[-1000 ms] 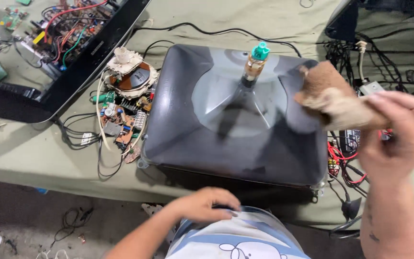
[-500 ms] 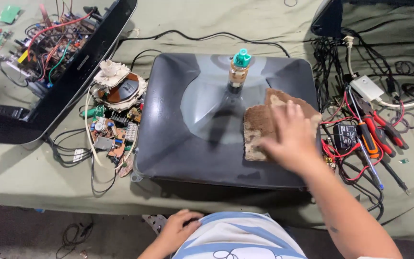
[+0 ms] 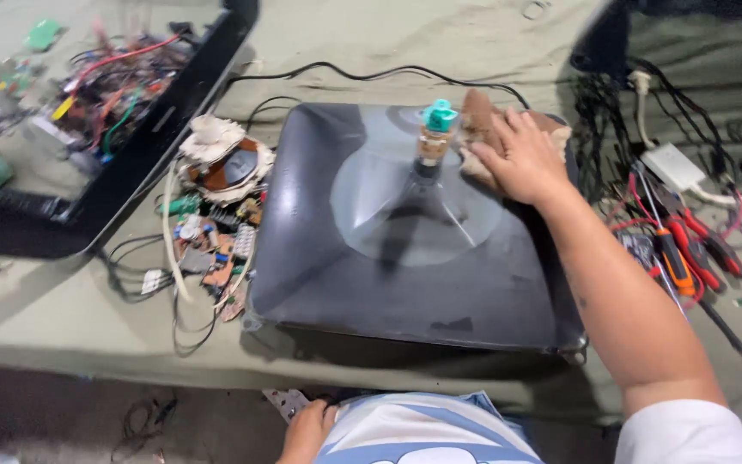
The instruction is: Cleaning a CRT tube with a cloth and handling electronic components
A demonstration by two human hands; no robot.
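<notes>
Now my right hand [image 3: 521, 159] has slid the soft, floppy brown rag [image 3: 479, 116] to the far right of the big dark glass picture tube [image 3: 405, 258], fingers flat on it, beside the thin breakable neck [image 3: 434, 142]; my left hand [image 3: 307, 430] rests near, curled.

Soft, even daylight from above, no hard highlights. Dull sheen on the picture tube [image 3: 405, 232], brightest on its pale grey centre; faint glare near the neck [image 3: 435, 129]. Broad soft shadow falls under the tube's near edge onto the green cloth [image 3: 62, 318], floor below quite dim. Right hand [image 3: 517, 159] & rag [image 3: 483, 116] slightly smeared by motion blur. Left edge worst: chassis [image 3: 105, 86] and loose boards [image 3: 216, 232] soft, streaky. Tools [image 3: 689, 249] at right also blurred. Wide-angle lens bends lines at the corners. Top right corner dark, detail lost
</notes>
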